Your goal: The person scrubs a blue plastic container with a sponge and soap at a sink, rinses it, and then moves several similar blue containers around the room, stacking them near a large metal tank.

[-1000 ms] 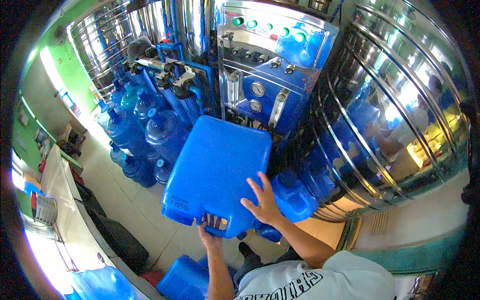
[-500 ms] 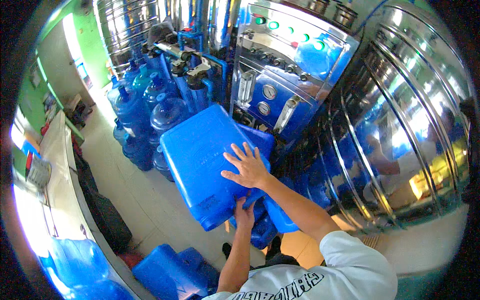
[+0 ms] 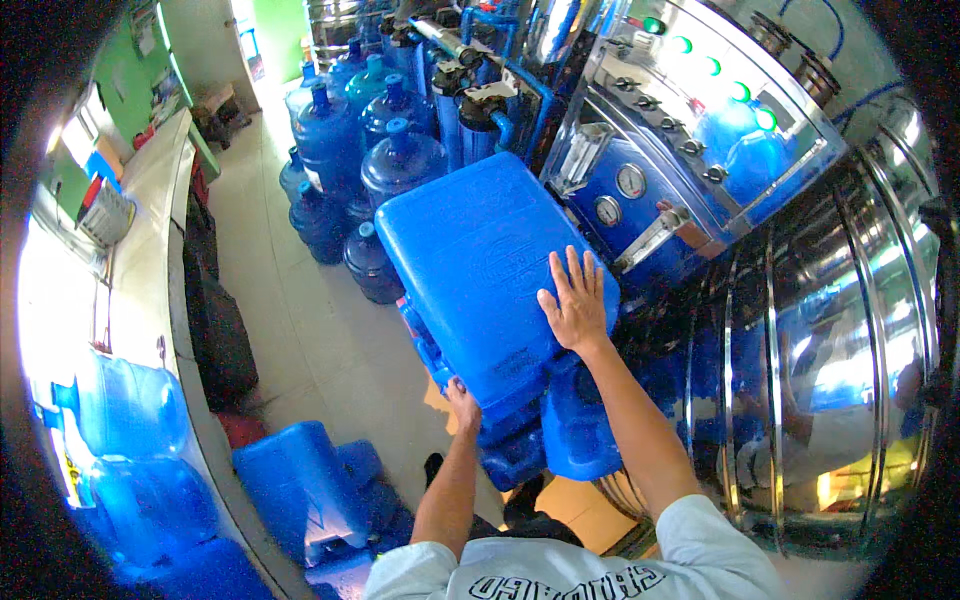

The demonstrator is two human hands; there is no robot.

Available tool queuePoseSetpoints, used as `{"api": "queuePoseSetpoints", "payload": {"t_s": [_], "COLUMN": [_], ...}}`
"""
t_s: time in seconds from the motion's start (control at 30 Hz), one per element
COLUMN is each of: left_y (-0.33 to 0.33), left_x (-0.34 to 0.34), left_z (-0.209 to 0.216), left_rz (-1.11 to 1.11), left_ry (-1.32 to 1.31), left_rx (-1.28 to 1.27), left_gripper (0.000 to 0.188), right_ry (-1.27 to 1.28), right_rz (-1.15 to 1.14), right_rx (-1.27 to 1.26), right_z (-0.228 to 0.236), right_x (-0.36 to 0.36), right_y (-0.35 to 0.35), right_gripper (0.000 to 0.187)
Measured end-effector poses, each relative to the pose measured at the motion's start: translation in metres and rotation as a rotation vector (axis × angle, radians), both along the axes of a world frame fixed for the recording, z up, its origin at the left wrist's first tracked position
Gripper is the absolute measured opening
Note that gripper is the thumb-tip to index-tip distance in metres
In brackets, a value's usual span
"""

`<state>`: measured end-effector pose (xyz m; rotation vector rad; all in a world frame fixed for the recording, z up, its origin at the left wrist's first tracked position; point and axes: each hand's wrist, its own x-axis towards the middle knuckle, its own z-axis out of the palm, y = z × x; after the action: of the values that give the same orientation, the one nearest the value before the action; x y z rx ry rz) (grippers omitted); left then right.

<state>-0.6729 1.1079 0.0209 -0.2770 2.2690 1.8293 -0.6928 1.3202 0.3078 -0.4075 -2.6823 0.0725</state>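
Observation:
A large blue rectangular water container point(image 3: 470, 250) lies with its broad face up in front of me, above other blue containers. My left hand point(image 3: 462, 405) is closed at its near left edge, by the handle point(image 3: 430, 362); the fingertips are partly hidden underneath. On the right part of the upper face rests my right hand point(image 3: 578, 305), palm down with fingers spread. Just below, another blue container point(image 3: 580, 430) stands near my right forearm.
Round blue water bottles point(image 3: 330, 140) crowd the floor at the far left. A panel with gauges and green lights point(image 3: 690, 150) and a steel tank point(image 3: 800, 360) stand on the right. More blue containers point(image 3: 300, 480) lie at lower left, beside a long counter point(image 3: 150, 210).
The container has turned so its handle now faces left. My left hand has moved from its lower right corner to the left edge. My right hand stays spread on top.

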Motion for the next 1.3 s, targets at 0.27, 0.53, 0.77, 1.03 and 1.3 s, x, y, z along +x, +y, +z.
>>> {"api": "queuePoseSetpoints", "payload": {"t_s": [0.27, 0.53, 0.77, 1.03, 1.3], "left_y": [0.011, -0.015, -0.043, -0.05, -0.054], "left_x": [-0.063, -0.118, -0.151, -0.178, -0.166], "left_z": [-0.01, -0.055, -0.004, 0.126, 0.194], "left_rz": [0.143, 0.022, -0.058, -0.064, -0.266], "left_ry": [-0.169, -0.028, -0.25, 0.024, -0.196], "left_rx": [0.322, 0.206, 0.177, 0.553, 0.428], "left_gripper": [0.055, 0.043, 0.079, 0.072, 0.113], "right_ry": [-0.152, -0.162, -0.13, -0.114, 0.558], "right_rz": [0.15, 0.035, -0.026, -0.029, -0.188], "right_rx": [-0.02, -0.021, -0.01, 0.007, -0.266], "right_z": [0.018, 0.017, 0.012, 0.02, -0.038], "right_x": [-0.031, -0.046, -0.046, -0.051, 0.03], "right_y": [-0.055, -0.055, -0.058, -0.071, -0.044], "right_gripper": [0.074, 0.079, 0.073, 0.069, 0.066]}}
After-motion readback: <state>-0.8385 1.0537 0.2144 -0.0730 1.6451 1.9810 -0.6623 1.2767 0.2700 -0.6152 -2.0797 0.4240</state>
